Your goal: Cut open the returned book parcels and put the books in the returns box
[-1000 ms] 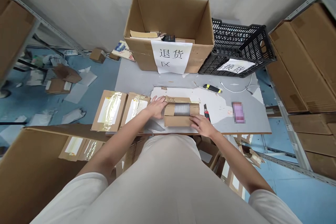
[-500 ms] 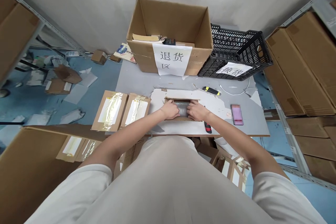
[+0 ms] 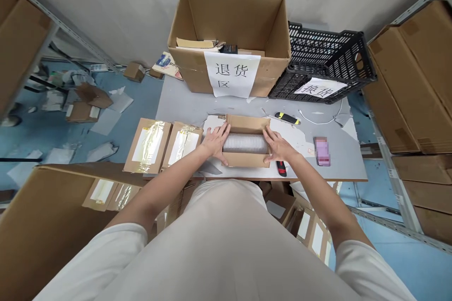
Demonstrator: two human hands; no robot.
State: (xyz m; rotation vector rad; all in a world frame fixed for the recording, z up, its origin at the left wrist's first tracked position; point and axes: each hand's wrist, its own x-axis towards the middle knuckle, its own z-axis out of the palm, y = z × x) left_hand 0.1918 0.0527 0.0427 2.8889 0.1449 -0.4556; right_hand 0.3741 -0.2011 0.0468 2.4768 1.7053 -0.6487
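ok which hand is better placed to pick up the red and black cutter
Probably the right hand: it is at the right end of the open box, close to the cutter, while the left hand is at the opposite end, across the box.

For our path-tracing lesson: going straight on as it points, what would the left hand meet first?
The left hand would likely meet the far flap of the open carton, though depth is unclear.

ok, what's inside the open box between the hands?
Inside the box: a translucent-wrapped bundle. What the bundle contains and the box's bottom are covered, so can't be seen.
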